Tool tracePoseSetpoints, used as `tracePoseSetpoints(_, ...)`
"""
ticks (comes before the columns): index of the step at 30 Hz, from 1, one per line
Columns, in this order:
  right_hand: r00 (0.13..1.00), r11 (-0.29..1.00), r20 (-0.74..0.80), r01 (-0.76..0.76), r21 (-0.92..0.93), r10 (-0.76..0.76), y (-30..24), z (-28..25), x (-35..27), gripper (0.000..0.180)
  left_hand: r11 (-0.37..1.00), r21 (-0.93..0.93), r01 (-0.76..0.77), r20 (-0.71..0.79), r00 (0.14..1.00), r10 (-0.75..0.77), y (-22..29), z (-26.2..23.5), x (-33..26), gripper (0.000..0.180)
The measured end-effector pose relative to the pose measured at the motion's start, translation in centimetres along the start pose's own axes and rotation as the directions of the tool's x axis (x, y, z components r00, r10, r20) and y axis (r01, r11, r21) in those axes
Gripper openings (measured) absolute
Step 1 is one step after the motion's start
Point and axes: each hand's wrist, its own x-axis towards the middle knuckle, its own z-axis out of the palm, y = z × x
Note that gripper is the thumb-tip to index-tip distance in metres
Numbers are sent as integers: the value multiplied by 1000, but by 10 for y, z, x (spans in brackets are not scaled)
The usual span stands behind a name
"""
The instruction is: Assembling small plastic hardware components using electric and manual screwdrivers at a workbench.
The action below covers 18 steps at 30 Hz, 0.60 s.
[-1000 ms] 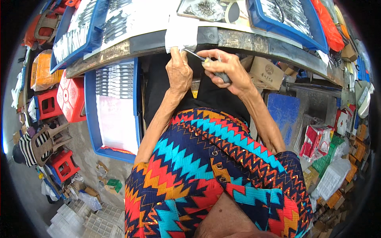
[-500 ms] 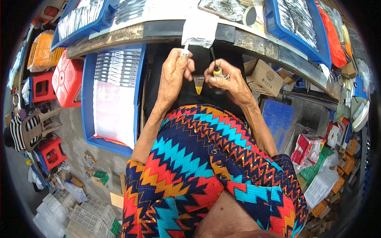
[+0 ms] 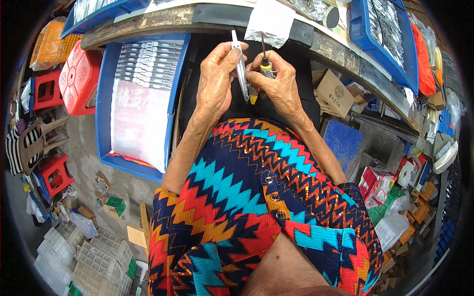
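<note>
Metal-shafted screwdriver [image 3: 265,60], rough wooden bench [image 3: 148,23], smooth plastic tray [image 3: 105,113]

2 forearms [image 3: 190,143] forward, fingers [image 3: 231,59] curled

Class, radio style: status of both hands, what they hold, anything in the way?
Left hand gripping slim white-and-grey piece. Right hand gripping dark-shafted tool with yellow-and-black collar. Hanging white sheet behind tool's tip in view.

Left grip [image 3: 216,76] holds slim piece [image 3: 241,73], right grip [image 3: 279,83] screwdriver [image 3: 265,62].
</note>
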Motion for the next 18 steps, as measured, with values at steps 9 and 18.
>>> tracePoseSetpoints(9,996,981,24,90,-173,-87,3,-2,-1,13,998,47,28,-20,999,-28,-6,-6,1,20)
tracePoseSetpoints(18,985,963,56,171,-210,-163,1,-4,-2,16,991,98,95,111,988,-106,-8,-14,-11,23)
